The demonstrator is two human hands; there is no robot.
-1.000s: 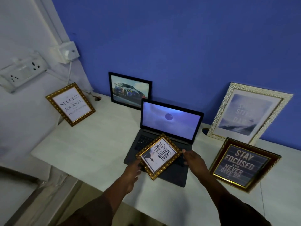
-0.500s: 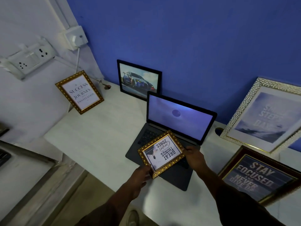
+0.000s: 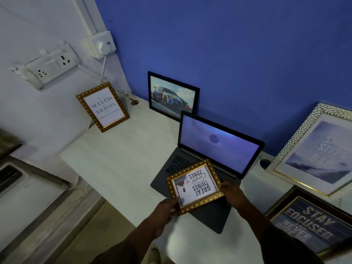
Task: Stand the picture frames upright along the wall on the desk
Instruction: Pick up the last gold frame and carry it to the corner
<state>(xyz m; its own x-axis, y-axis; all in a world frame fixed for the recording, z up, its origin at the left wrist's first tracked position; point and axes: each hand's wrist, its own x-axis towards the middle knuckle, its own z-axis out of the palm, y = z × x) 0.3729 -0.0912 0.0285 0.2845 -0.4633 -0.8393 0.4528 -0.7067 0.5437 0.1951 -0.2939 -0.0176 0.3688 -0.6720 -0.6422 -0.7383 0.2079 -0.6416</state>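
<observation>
A small gold frame (image 3: 194,185) reading "Great things... zones" is held above the laptop's keyboard, its text upside down to me. My left hand (image 3: 163,212) grips its near left corner and my right hand (image 3: 231,191) holds its right edge. A gold "Success" frame (image 3: 102,107) leans on the white left wall. A black car frame (image 3: 172,96) stands against the blue wall. A large white-and-gold frame (image 3: 316,149) leans on the blue wall at the right. A dark "Stay focused" frame (image 3: 312,223) lies flat on the white desk (image 3: 118,161).
An open laptop (image 3: 215,149) with a lit screen sits mid-desk in front of the blue wall. A switch panel (image 3: 49,65) and a plugged-in socket (image 3: 102,43) with a cable are on the left wall. The desk has a cable hole (image 3: 265,163) behind the laptop.
Both hands have lifted the small gold frame off the laptop keyboard and turned it slightly. The view has swung left, so the right-hand frames sit nearer the image edge.
</observation>
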